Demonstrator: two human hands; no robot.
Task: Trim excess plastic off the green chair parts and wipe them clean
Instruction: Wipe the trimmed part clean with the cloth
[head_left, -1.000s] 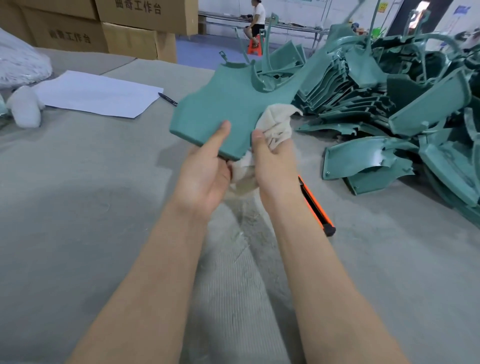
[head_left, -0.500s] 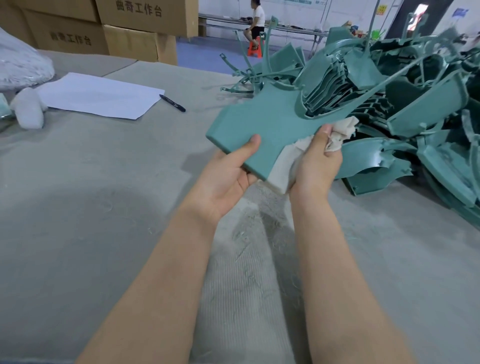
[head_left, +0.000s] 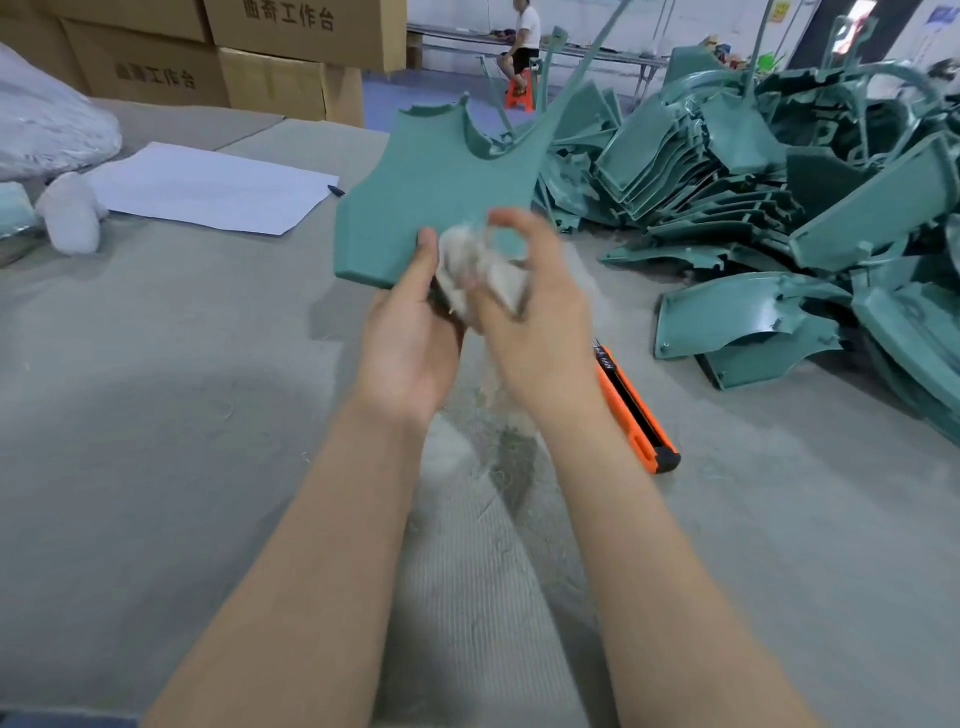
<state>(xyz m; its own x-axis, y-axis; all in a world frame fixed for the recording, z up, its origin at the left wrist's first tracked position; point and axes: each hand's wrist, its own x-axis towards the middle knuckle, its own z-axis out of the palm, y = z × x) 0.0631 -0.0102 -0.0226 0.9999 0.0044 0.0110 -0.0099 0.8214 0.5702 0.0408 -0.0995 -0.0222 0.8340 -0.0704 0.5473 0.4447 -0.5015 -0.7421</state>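
Observation:
I hold a flat green chair part (head_left: 441, 192) up over the grey table. My left hand (head_left: 410, 338) grips its near edge, thumb on top. My right hand (head_left: 530, 312) holds a crumpled off-white rag (head_left: 478, 275) against the part's near right corner, its fingers curled around the cloth and blurred. An orange utility knife (head_left: 636, 410) lies on the table just right of my right wrist. A large heap of green chair parts (head_left: 779, 208) fills the right side.
A white sheet of paper (head_left: 208, 187) with a pen (head_left: 336, 190) lies at the left, beside white bags (head_left: 47, 130). Cardboard boxes (head_left: 291, 52) stand behind. A person sits on a red stool (head_left: 522, 93) far back. Plastic shavings (head_left: 514, 467) litter the grey cloth.
The green part swung back to the left and tipped more upright. My right hand slid the rag from the part's right edge down to its near corner, uncovering the orange knife.

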